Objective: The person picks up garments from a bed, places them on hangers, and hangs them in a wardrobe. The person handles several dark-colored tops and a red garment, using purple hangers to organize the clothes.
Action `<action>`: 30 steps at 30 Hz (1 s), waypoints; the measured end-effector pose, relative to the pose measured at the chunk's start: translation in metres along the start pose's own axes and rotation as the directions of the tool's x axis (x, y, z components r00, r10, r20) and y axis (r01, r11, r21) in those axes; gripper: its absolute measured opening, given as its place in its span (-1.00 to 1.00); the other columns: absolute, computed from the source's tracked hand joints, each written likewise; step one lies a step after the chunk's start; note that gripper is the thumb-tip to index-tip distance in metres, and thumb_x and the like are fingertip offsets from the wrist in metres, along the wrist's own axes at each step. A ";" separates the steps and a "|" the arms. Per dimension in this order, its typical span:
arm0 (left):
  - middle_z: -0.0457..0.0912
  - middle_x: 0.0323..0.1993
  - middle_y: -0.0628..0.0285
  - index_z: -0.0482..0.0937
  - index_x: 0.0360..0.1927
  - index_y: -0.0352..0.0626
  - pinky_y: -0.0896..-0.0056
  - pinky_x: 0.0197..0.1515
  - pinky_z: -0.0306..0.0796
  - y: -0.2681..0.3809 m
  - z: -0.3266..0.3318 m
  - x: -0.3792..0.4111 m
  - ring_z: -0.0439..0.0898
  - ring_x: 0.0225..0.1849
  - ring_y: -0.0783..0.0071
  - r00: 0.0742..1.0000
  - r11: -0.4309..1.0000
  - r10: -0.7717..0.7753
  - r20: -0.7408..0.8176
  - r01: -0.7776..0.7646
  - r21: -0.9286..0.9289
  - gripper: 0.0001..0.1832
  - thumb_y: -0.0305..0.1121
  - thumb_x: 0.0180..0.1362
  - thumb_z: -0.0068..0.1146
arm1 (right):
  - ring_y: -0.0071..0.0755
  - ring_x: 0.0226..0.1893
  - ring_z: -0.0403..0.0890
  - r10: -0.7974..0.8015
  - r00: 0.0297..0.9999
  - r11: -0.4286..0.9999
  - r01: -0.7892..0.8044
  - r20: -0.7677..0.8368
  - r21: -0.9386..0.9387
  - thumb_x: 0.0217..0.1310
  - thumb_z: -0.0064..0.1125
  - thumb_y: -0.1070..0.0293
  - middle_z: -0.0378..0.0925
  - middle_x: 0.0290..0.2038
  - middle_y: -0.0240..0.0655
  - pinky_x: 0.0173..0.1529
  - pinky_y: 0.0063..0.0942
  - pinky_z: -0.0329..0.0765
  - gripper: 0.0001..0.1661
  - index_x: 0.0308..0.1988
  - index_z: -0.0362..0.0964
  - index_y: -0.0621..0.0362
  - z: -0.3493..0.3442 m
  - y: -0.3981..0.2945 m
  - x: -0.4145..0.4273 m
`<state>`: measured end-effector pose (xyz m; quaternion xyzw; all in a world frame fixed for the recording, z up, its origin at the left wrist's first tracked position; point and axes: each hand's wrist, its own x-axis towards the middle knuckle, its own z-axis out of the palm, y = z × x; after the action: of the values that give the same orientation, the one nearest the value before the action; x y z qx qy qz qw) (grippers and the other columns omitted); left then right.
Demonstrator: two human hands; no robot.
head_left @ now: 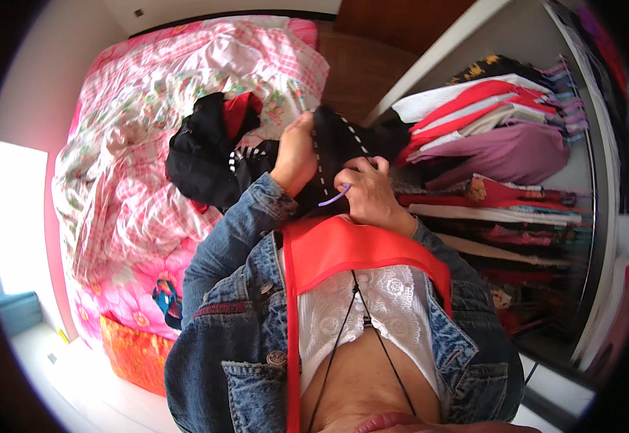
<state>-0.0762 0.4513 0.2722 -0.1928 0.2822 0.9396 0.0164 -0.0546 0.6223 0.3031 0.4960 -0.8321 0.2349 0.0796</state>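
A black garment [338,142] with white dashed trim hangs between my hands in front of my chest. At its left edge, my left hand [296,156] grips the cloth. My right hand [366,187] is closed at the garment's right side, holding a thin purple hanger [336,197]. Only one curved end of that hanger shows; the fingers and the black cloth hide the rest. Left of my left forearm, a heap of black clothing [201,149] with a red part and striped trim lies on the bed.
A bed [130,303] with rumpled checked and floral quilts [136,189] fills the left. To the right stands an open wardrobe [579,346] with clothes [509,157] on purple hangers. An orange patterned item [136,352] sits at the bed's near edge. Wooden floor [363,65] shows beyond.
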 end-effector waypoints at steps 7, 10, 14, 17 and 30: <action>0.54 -0.38 0.33 0.52 -0.23 -0.33 0.52 -0.15 0.39 -0.007 0.010 -0.014 0.45 -0.28 0.62 0.987 0.821 0.081 0.139 -0.145 0.552 -0.70 -0.30 0.38 -0.18 | -0.03 -0.31 0.46 0.217 0.975 0.936 -0.192 -0.055 0.296 -0.04 0.07 0.59 0.45 -0.46 -0.20 -0.23 -0.18 0.38 -0.88 -0.39 0.40 0.16 0.009 0.012 -0.019; 0.48 -0.48 0.23 0.46 -0.35 -0.39 0.46 -0.24 0.35 -0.026 -0.011 -0.015 0.37 -0.34 0.57 0.894 0.378 0.091 0.438 -0.438 0.816 -0.67 -0.28 0.37 -0.14 | 0.00 -0.30 0.45 0.290 0.949 0.902 -0.229 -0.121 0.366 0.00 0.06 0.61 0.42 -0.44 -0.17 -0.20 -0.20 0.39 -0.84 -0.33 0.37 0.17 -0.003 0.017 -0.020; 0.41 -0.58 0.06 0.39 -0.35 -0.33 0.22 -0.41 0.35 -0.052 -0.019 -0.021 0.49 -0.44 0.42 0.888 0.286 0.024 0.459 -0.446 0.848 -0.72 -0.28 0.34 -0.11 | 0.02 -0.29 0.45 0.260 0.950 0.923 -0.192 -0.173 0.334 0.04 0.06 0.60 0.40 -0.41 -0.14 -0.18 -0.21 0.40 -0.82 -0.28 0.34 0.17 -0.008 0.035 -0.022; 0.42 -0.56 0.08 0.41 -0.32 -0.32 0.27 -0.40 0.34 -0.061 -0.015 -0.012 0.44 -0.45 0.47 0.892 0.271 -0.015 0.451 -0.430 0.861 -0.76 -0.30 0.32 -0.06 | 0.02 -0.26 0.45 0.247 0.957 0.917 -0.180 -0.153 0.356 0.09 0.05 0.55 0.44 -0.36 -0.11 -0.16 -0.21 0.41 -0.92 -0.32 0.39 0.24 -0.015 0.053 -0.012; 0.55 -0.24 0.38 0.49 -0.11 -0.34 0.61 -0.13 0.34 0.020 0.035 0.041 0.44 -0.23 0.66 0.962 0.530 0.132 0.238 -0.271 0.804 -0.77 -0.40 0.37 -0.16 | -0.03 -0.22 0.54 0.467 0.766 0.484 -0.640 -0.442 -0.596 -0.05 0.12 0.43 0.52 -0.34 -0.07 -0.16 -0.17 0.50 -0.89 -0.43 0.54 0.18 -0.264 0.361 -0.002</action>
<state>-0.1289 0.4504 0.2940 -0.0582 0.7095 0.7020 0.0174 -0.3921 0.8918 0.4215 0.0971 -0.9547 -0.0440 0.2780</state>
